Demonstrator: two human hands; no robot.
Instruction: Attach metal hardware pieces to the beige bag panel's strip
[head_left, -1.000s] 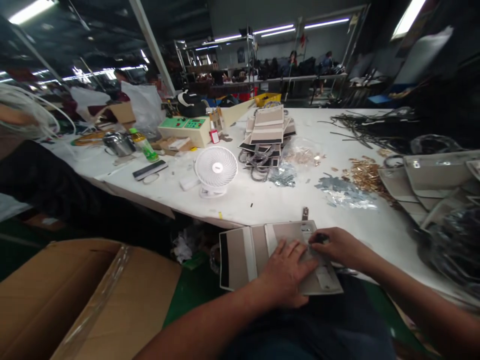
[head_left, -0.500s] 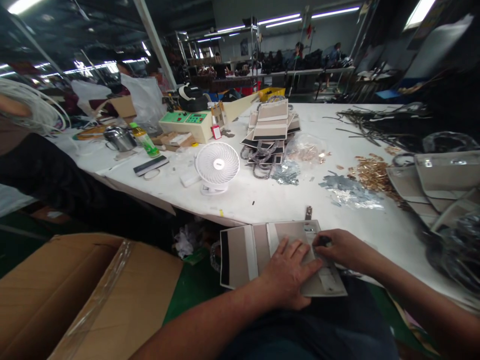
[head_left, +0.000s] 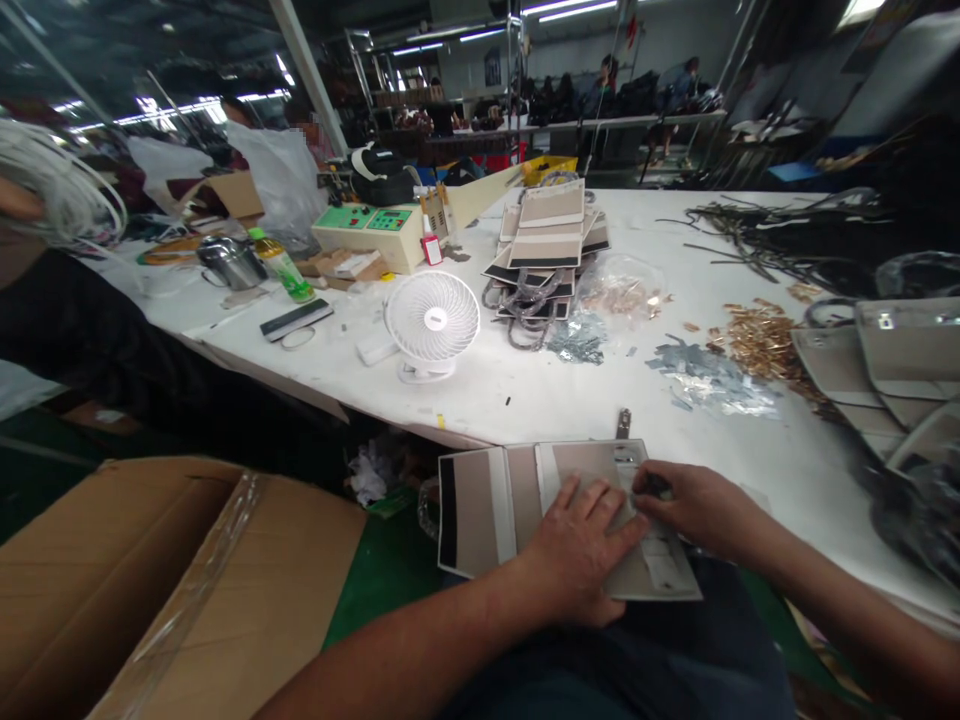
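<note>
A flat beige, white and black panel piece [head_left: 495, 505] lies at the near edge of the white table [head_left: 540, 390], partly over my lap. My left hand [head_left: 581, 545] presses flat on its right half, fingers spread. My right hand [head_left: 686, 505] rests beside it, fingertips pinched on a small dark part [head_left: 654, 487] on the panel. What that part is cannot be told. A small metal clip [head_left: 622, 423] lies just beyond the panel.
On the table are a white desk fan [head_left: 433, 322], a stack of similar panels [head_left: 547, 245], heaps of gold [head_left: 757, 335] and silver fittings [head_left: 709, 380], grey bag pieces [head_left: 892, 360] at right. An open cardboard box [head_left: 150, 590] stands lower left. People work at far tables.
The view has tilted slightly, shifting everything a little. Both hands stay on the panel in nearly the same pose.
</note>
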